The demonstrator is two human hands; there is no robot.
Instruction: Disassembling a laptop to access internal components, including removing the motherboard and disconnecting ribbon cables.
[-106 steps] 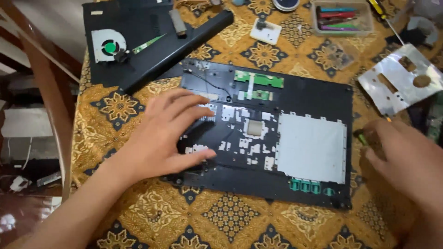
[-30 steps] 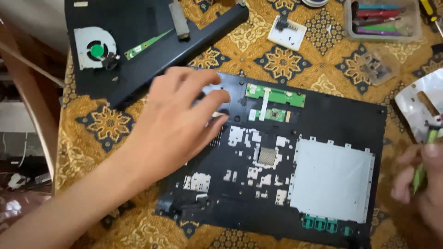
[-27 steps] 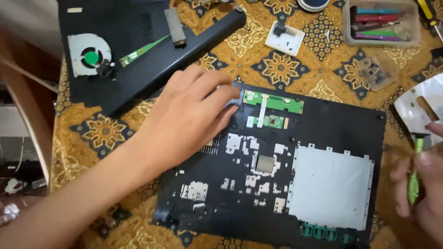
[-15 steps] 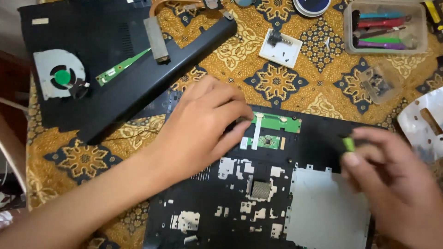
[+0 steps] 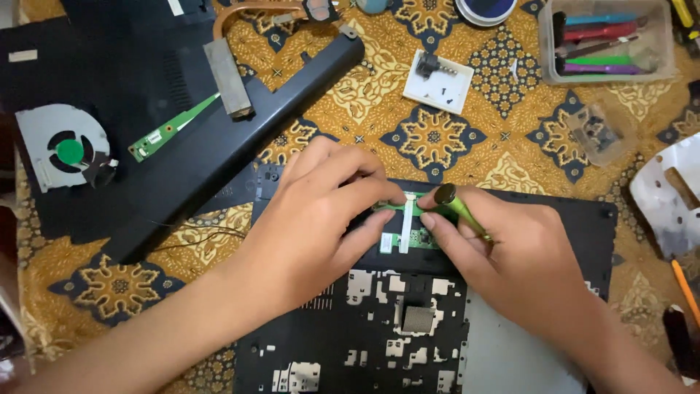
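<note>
A black laptop shell [image 5: 561,219] lies upside-down on the patterned cloth, showing foil patches and a small green circuit board [image 5: 417,238] with a white ribbon cable [image 5: 405,226]. My left hand [image 5: 313,219] rests on the shell, its fingertips pressing beside the green board and the ribbon. My right hand [image 5: 503,255] grips a green screwdriver [image 5: 459,208], whose tip points down at the board and is hidden under my fingers.
A second black laptop panel [image 5: 146,109] with a fan [image 5: 64,149], a green strip board [image 5: 171,128] and a copper heatsink [image 5: 233,66] lies far left. A white screw tray [image 5: 441,80], a clear tool box [image 5: 605,40] and a metal bracket [image 5: 667,193] lie right.
The view has moved in closer over the shell. My right hand brought the green screwdriver from the right edge to the green board. My left hand slid to the board.
</note>
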